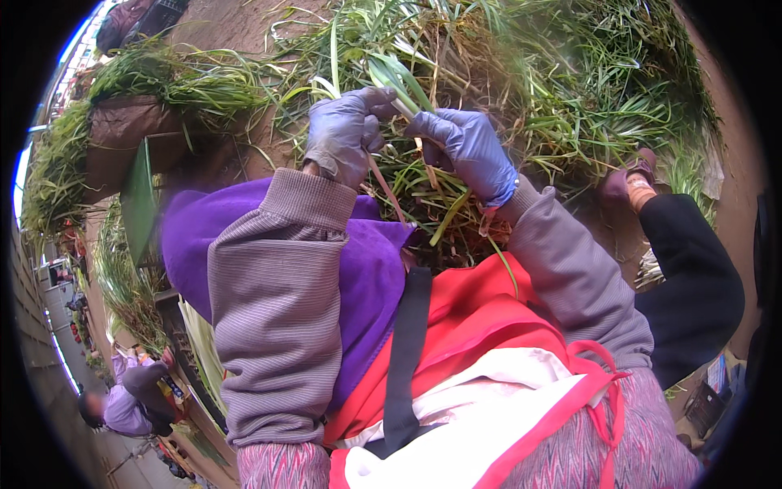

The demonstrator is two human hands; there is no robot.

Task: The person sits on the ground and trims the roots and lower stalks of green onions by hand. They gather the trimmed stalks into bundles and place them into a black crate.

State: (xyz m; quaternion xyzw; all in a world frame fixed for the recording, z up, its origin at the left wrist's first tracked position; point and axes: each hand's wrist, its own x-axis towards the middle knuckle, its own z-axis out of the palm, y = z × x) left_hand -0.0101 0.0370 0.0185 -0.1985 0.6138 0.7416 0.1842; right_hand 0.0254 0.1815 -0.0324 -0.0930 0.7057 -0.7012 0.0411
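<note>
Both of my hands wear bluish disposable gloves and meet above a heap of leek-like green stalks. My right hand (467,150) is closed on the pale stem of a green onion or young leek (391,79), whose leaves point up and away from me. Just left of it, my left hand (343,134) has its fingertips close by the same stem; whether they touch is unclear. A pinkish leaf strip (385,191) hangs below the left fist, and a pale green leaf (335,55) rises above it. Roots and yellowed leaves (470,67) lie beyond my hands.
A large pile of green stalks (586,91) spreads across the brown ground. At left are a green panel (139,202) and more heaped greens (208,91). Purple cloth (281,208) and a red apron (482,293) cover my lap. Another person (131,397) sits at lower left.
</note>
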